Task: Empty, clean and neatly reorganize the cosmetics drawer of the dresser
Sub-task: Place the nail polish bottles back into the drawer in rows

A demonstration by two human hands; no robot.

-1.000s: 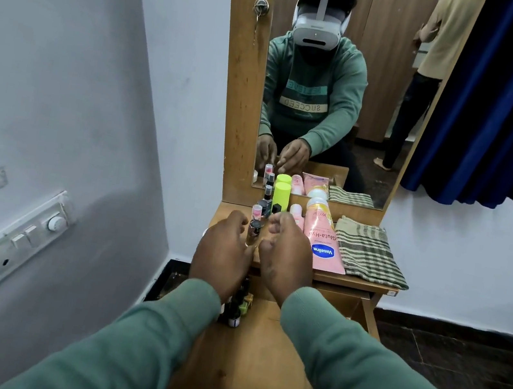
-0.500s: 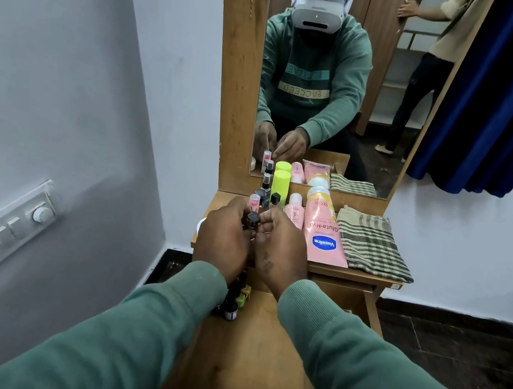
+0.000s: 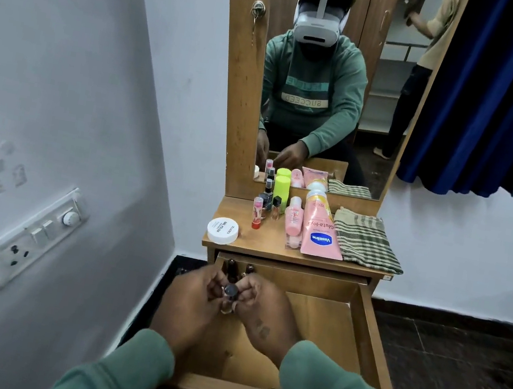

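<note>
Tall wooden dresser with mirror [image 3: 373, 139], set against a white wall. Dark blue curtain [image 3: 501, 99] hangs on the right. Open wooden drawer [image 3: 369, 342] is pulled out below the dresser surface [image 3: 260, 246], and most of its floor is bare wood.

Left hand [image 3: 192, 306] and right hand [image 3: 265, 314], both in green sleeves, meet over the drawer's left part. The fingers of both are curled in and pinch one small dark-capped glass bottle [image 3: 231, 290] between them, cap towards the camera. Cannot tell if the cap is being turned.

White wall switch panel [image 3: 34, 235] sits far left.

On the surface:
- Folded green-and-beige checked cloth [image 3: 366, 241] at the right end.
- Just beside it on the left, a big pink Vaseline tube [image 3: 321, 232] lying flat, cap towards the mirror.
- Small pink bottle [image 3: 293, 221], lying touching the tube's left side.
- Round white jar with printed lid [image 3: 223, 230] near the front left corner, apart from the rest.
- Neon yellow-green cylindrical bottle [image 3: 281, 190], upright by the mirror.
- Pink tube with red base [image 3: 257, 212], upright.
- Cluster of small dark bottles [image 3: 269, 196] between the pink tube and the neon bottle.

A few small dark-capped bottles [image 3: 232, 266] stand in the drawer's back left corner, just beyond the hands.
</note>
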